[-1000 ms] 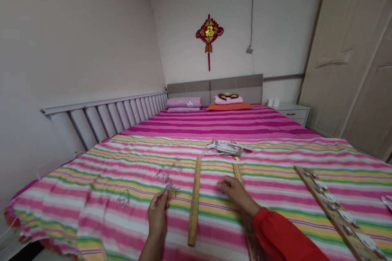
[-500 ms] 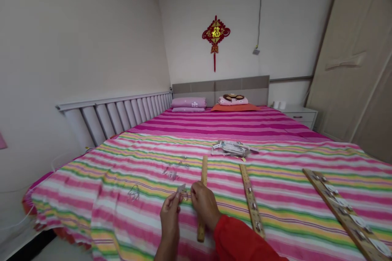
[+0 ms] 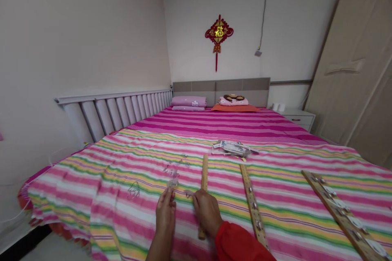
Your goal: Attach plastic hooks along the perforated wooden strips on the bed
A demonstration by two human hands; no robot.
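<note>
Over the near part of the bed, my left hand (image 3: 165,208) is closed in a pinch on a small translucent flat piece (image 3: 173,182). My right hand (image 3: 208,211) pinches a small shiny metal piece (image 3: 188,193), whose exact kind I cannot make out. A narrow wooden strip (image 3: 205,171) lies partly hidden under my right hand and wrist. Just beyond my left hand are several small clear and metal bits (image 3: 170,171). Left of them rests a thin tangle of wire-like pieces (image 3: 134,190).
To the right lie a second wooden strip (image 3: 251,202) with metal fittings and a wider one (image 3: 337,210) with fittings and white labels. Clear plastic packets (image 3: 233,148) are piled farther back on the striped sheet (image 3: 113,216). A radiator (image 3: 122,112) runs along the left wall.
My hands have moved apart: the left shifted left with the translucent piece, and the metal piece now shows separately at my right fingertips. The view has shifted slightly.
</note>
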